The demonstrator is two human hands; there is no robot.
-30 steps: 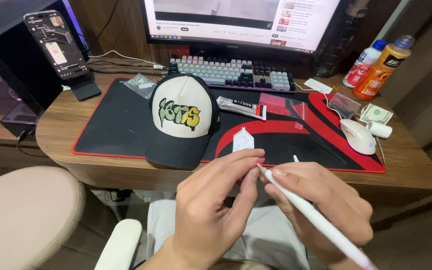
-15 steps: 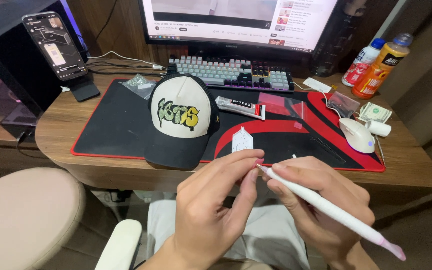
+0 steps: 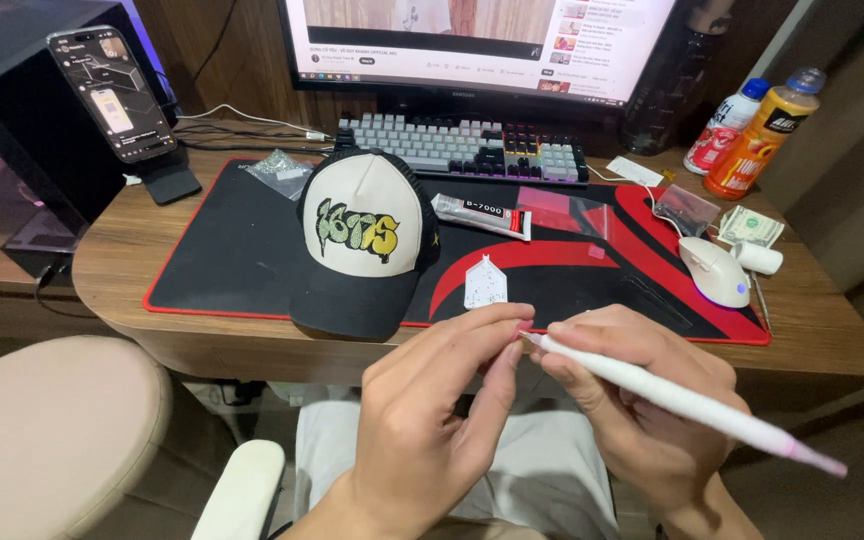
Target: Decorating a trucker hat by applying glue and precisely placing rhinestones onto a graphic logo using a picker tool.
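My right hand (image 3: pixel 642 400) grips a long white pen-like tool (image 3: pixel 692 405) with a pink end, its tip pointing left. My left hand (image 3: pixel 432 415) pinches at that tip with thumb and fingers; whether something tiny sits between them is too small to tell. Both hands hover over my lap, just in front of the desk edge. On the black and red desk mat (image 3: pixel 222 250) stands a black and cream cap (image 3: pixel 364 240) with a yellow-green emblem. Beside it lie a small white card (image 3: pixel 485 284) and a glue tube (image 3: pixel 480 214).
A keyboard (image 3: pixel 462 148) and monitor (image 3: pixel 482 45) stand at the back, a phone on a stand (image 3: pixel 117 95) at left. A white mouse (image 3: pixel 716 271), banknote (image 3: pixel 752 226), small plastic bags (image 3: pixel 685 208) and two bottles (image 3: pixel 752 140) crowd the right. A beige stool (image 3: pixel 42 430) sits lower left.
The pen's rear end has swung slightly upward and rightward in my right hand. My left fingers stay pinched at its tip. The view has shifted a little.
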